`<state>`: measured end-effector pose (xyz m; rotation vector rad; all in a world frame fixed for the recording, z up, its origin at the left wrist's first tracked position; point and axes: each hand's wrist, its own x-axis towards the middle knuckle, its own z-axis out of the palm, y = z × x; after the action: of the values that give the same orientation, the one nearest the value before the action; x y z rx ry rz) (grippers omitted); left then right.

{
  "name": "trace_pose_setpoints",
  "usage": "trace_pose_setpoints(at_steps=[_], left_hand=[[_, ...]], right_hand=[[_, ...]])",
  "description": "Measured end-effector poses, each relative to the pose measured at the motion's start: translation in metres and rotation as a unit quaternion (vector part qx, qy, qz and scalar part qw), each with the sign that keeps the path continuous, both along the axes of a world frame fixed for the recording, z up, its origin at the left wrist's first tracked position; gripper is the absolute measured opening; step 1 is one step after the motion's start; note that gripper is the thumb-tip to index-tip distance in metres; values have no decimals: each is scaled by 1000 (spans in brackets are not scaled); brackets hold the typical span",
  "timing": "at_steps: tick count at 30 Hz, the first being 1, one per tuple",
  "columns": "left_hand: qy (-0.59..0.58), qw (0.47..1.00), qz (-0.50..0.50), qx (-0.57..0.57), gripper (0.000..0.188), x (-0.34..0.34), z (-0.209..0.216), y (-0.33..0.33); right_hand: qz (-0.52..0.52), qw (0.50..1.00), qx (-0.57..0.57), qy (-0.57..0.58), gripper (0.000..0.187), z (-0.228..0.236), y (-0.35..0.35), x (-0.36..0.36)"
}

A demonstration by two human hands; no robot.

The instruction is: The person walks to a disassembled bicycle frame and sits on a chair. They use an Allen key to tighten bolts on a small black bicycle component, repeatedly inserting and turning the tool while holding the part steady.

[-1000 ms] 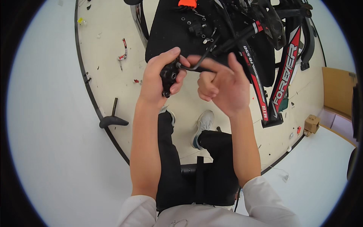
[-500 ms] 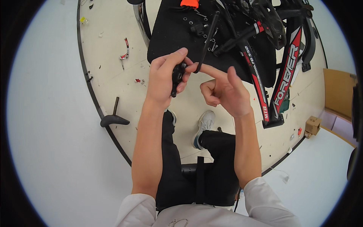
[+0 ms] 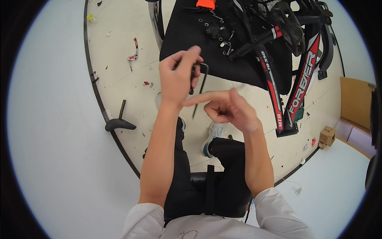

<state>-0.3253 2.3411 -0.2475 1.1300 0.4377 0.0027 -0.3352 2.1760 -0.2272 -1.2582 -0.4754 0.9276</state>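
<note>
My left hand (image 3: 177,75) is closed around a small black bicycle part (image 3: 193,74), mostly hidden by the fingers. Out of that part sticks a black L-shaped hex key (image 3: 204,81), its short end at the part and its long arm slanting down toward me. My right hand (image 3: 234,109) holds nothing. Its index finger is stretched left across the key's long arm, close to my left wrist, and slightly blurred. The right thumb points up, and the other fingers are curled. Whether the finger touches the key I cannot tell.
Ahead, a black padded seat (image 3: 179,38) bears loose bolts and washers (image 3: 229,46), a black clamp-like piece (image 3: 213,31) and an orange item (image 3: 205,4). A red-black-white bicycle frame (image 3: 302,79) leans at right. On the floor lie a saddle with its post (image 3: 120,124) and small scraps.
The hex key's long arm has swung from pointing away to pointing toward me. My right hand has moved nearer and slightly left, its index finger sweeping toward my left wrist. The left hand keeps its grip.
</note>
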Motion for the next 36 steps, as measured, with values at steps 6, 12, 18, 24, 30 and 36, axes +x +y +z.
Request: trace_pose_setpoints(at_steps=[6,12,18,24,30,36], left_hand=[[-5,988,-17,-153,34,-4,2,23],[-75,982,-126,-119,35,-5,0,3],[-102,951,-230,-182,33,-11,4,-7],[-80,966,-199,143,27,1,-6,-57],[5,992,-122,37,31,11,-10,-68],[92,983,-83,-138,40,12,-7,-57]], right_hand=[[-120,983,-127,61,85,10,3,2],[-180,969,-24,168,85,-24,-24,-5],[-268,939,65,206,74,-20,-29,6],[-453,879,37,146,29,-19,-55,18],[-396,910,58,105,30,-21,-60,5],[-440,895,43,51,47,-16,-50,12]])
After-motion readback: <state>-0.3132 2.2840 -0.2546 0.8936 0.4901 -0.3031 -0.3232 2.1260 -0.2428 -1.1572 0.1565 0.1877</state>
